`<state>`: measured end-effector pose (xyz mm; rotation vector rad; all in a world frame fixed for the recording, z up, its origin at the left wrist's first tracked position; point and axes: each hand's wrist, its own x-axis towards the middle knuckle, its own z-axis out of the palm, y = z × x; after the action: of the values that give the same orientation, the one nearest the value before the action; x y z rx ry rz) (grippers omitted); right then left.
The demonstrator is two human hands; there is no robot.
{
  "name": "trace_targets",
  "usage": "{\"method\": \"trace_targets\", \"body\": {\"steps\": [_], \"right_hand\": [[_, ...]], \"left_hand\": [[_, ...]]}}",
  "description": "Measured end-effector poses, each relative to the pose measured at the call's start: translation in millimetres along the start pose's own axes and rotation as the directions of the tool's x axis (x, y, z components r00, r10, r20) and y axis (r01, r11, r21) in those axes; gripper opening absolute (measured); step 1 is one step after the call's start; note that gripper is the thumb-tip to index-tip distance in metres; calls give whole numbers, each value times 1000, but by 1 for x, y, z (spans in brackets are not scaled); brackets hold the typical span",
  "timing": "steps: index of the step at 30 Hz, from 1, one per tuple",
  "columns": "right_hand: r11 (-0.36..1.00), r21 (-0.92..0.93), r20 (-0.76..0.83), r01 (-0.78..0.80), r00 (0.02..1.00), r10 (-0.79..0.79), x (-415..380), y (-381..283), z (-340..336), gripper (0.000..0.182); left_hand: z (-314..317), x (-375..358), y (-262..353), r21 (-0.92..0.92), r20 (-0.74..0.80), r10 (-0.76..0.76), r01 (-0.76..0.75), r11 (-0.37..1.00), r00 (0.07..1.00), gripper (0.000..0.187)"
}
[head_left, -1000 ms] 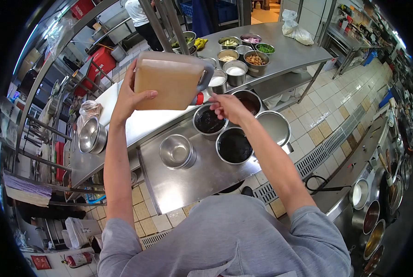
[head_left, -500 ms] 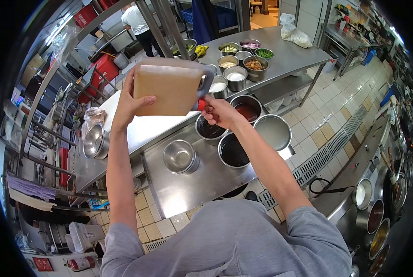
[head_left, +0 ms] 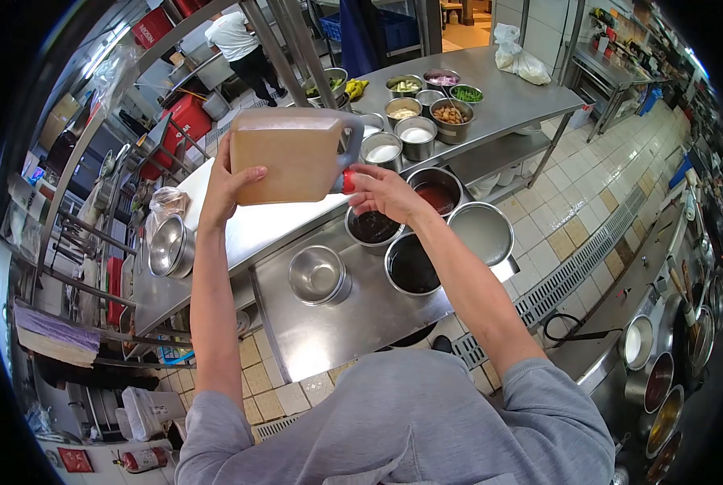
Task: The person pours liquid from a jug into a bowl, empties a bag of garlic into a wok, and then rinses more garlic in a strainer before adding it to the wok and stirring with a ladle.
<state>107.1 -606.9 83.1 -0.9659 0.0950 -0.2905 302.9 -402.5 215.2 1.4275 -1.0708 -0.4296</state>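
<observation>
A plastic jug (head_left: 285,162) of tan liquid lies on its side in the air, its grey handle toward the right. My left hand (head_left: 231,184) grips the jug's base end, thumb across the near face. My right hand (head_left: 384,194) has its thumb and fingers on the red cap (head_left: 348,181) at the jug's neck. Below, a steel bowl (head_left: 316,273) stands on the metal worktop (head_left: 289,343). Right of it are pots of dark liquid (head_left: 412,267) (head_left: 374,227), a pot with reddish liquid (head_left: 437,196) and a pot of pale liquid (head_left: 481,233).
Several steel containers of chopped food (head_left: 450,113) and white powder (head_left: 416,134) stand on the far counter (head_left: 491,101). More steel bowls (head_left: 170,247) sit at left beside a white board (head_left: 256,230). A person (head_left: 236,44) stands at the back left. Pans (head_left: 659,380) line the right side.
The jug and both hands have shifted slightly left in the view. The right hand's fingers have spread a little at the red cap. The person at the back has moved.
</observation>
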Motion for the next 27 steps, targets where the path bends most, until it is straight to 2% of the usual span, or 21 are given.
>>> {"method": "trace_targets", "body": {"steps": [1,2,4,5,7,8,10,14,16,20,26,27], "right_hand": [[993,37,31,-115,993,114,1,-4,-4,39],[993,39,28,-115,993,114,6,-3,-8,39],[977,-132,-20,-165,986,164,13,1,-13,40],[977,-131,-22,-166,986,165,13,5,-17,40],[990,-137,-10,37,999,-39,7,2,-11,44],[990,-137,-12,36,999,-38,5,-1,-9,44],[999,-9,-11,-50,999,50,3,-4,-9,41],[985,-96,-36,-146,989,143,18,4,-27,38],[993,-103,0,-56,998,56,18,4,-28,39],[984,-177,19,-36,999,40,21,4,-34,36],[937,-337,78,96,994,-74,24,18,-47,43],[908,-375,113,186,981,-155,25,22,-49,44]], "left_hand": [[1,1,-1,0,3,0,0,1000,1000,96],[1,2,-2,7,-4,-2,2,1000,1000,96],[3,2,-5,11,-9,-6,6,1000,1000,97],[4,3,-6,9,-9,-9,9,1000,1000,97],[6,3,-9,7,-7,-13,13,1000,1000,96],[7,3,-11,-2,-19,-14,14,1000,1000,95],[8,4,-15,-12,-27,-18,18,1000,999,93],[9,6,-20,-9,-12,-37,37,999,999,90],[10,7,-23,-5,-12,-46,46,999,999,90],[9,8,-33,-23,-11,-42,42,999,999,91],[11,7,-52,-34,-21,-79,78,996,997,92],[11,6,-57,-36,-25,-88,87,996,996,92]]}}
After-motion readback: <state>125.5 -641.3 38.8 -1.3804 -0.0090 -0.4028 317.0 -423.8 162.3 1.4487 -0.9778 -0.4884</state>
